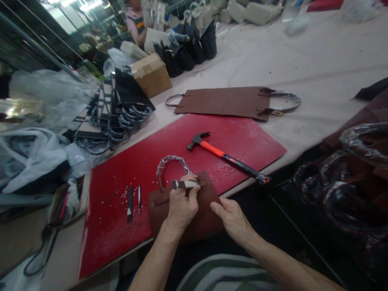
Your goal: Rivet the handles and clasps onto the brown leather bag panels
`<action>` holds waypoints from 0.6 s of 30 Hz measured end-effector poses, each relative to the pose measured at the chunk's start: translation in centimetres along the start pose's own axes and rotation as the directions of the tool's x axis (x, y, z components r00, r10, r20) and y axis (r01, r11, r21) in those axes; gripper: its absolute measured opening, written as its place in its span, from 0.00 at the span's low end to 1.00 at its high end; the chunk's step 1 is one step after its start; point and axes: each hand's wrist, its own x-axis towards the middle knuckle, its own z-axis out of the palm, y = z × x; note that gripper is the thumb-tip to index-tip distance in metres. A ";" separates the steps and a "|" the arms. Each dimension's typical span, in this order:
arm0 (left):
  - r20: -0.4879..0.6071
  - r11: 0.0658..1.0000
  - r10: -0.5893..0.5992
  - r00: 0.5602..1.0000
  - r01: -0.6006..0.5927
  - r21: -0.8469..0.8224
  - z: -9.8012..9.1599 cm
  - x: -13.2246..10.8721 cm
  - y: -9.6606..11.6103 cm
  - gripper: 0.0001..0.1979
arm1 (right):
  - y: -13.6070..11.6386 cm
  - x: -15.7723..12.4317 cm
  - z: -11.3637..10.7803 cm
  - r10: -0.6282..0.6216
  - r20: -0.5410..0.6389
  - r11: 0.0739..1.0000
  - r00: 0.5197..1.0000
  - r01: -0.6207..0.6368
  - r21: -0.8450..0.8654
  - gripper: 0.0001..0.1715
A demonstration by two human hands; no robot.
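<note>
A brown leather bag panel (194, 220) with a plastic-wrapped handle (172, 159) lies over the near edge of the red board. My left hand (182, 208) is closed around a metal hand punch (181, 184), whose round head points left and whose tip is near the slot and strap at the panel's upper right. The exact contact is hidden by the fingers. My right hand (235, 220) pinches the panel's right edge between thumb and fingers. Beyond the hands, a claw hammer (216, 149) with an orange and black handle rests on the board.
Left on the red board (121, 238) lie a dark flat tool (130, 204), a thin metal rod (139, 200) and small scraps. Behind it is another brown panel (222, 101) with handles. Black panels (130, 91), a cardboard box (151, 74) and a person (136, 26) are farther back.
</note>
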 end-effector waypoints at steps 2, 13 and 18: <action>-0.009 1.000 0.021 1.000 -0.021 -0.011 0.1 -0.1 -0.2 0.06 | -0.3 0.0 0.0 0.007 -0.015 0.998 1.000 -0.008 -0.069 0.24; -0.001 1.000 0.014 1.000 -0.014 -0.027 0.6 -0.5 -0.6 0.07 | -6.3 -1.0 -5.6 -0.500 -0.157 0.465 0.852 0.111 -0.878 0.16; 0.010 0.999 -0.005 1.000 0.006 -0.052 0.8 -0.4 -0.8 0.07 | -9.9 2.3 -8.0 -0.578 -0.080 0.155 0.812 0.013 -0.988 0.11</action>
